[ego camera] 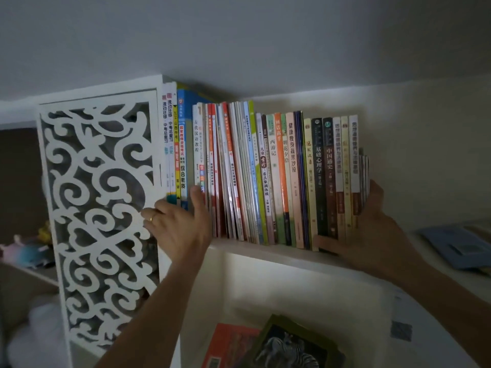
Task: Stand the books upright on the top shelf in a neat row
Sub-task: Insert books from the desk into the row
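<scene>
White shelf [265, 249] holds the books [265, 176] standing in a row already. The left hand [178, 224] and right hand [372, 229], fingers spread, press its ends; only tidying seems left.

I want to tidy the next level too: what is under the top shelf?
Under the top shelf is an open compartment holding a zebra-cover book lying over a red book. The frame's bottom edge cuts off the rest.
</scene>
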Tool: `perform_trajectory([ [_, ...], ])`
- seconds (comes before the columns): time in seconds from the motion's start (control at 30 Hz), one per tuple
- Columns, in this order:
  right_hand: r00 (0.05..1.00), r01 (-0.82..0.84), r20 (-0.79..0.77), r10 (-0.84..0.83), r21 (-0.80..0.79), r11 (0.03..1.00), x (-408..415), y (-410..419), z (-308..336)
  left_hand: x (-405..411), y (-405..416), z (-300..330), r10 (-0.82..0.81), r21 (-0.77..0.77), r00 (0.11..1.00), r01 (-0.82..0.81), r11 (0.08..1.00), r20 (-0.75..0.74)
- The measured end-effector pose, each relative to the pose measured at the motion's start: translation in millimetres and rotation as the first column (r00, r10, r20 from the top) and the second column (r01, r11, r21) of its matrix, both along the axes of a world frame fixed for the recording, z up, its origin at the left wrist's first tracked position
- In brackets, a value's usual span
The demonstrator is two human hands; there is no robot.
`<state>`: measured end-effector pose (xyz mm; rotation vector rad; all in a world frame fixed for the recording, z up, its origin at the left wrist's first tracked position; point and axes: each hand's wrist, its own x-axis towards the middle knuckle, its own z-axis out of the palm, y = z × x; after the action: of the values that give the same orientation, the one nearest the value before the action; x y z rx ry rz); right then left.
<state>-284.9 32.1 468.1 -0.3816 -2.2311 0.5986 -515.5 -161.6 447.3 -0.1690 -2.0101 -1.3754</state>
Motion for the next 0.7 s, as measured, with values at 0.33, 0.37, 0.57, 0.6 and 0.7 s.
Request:
perform_trajectory([
  [0.33,0.996,0.085,0.041,-0.085,0.017,0.996,-19,-14,10,4,-8,-5,0.019,-0.189,0.998,-0.031,0.982,-0.060],
  [0.37,0.995,0.094,0.046,-0.094,0.005,0.996,-18,-15,11,3,-10,-7,0.023,-0.190,0.998,-0.034,0.981,-0.061],
  [0.57,0.996,0.087,0.010,-0.087,-0.045,0.995,-18,-14,5,-7,-27,-9,-0.036,-0.080,0.999,0.035,0.996,-0.002],
  [0.6,0.996,0.088,-0.001,-0.088,-0.042,0.995,-18,-13,4,-8,-25,-9,-0.024,-0.082,0.999,0.022,0.996,-0.023],
  [0.7,0.997,0.081,0.019,-0.080,-0.014,0.997,-16,-11,7,1,-15,-5,0.036,-0.215,0.995,-0.054,0.975,-0.089],
])
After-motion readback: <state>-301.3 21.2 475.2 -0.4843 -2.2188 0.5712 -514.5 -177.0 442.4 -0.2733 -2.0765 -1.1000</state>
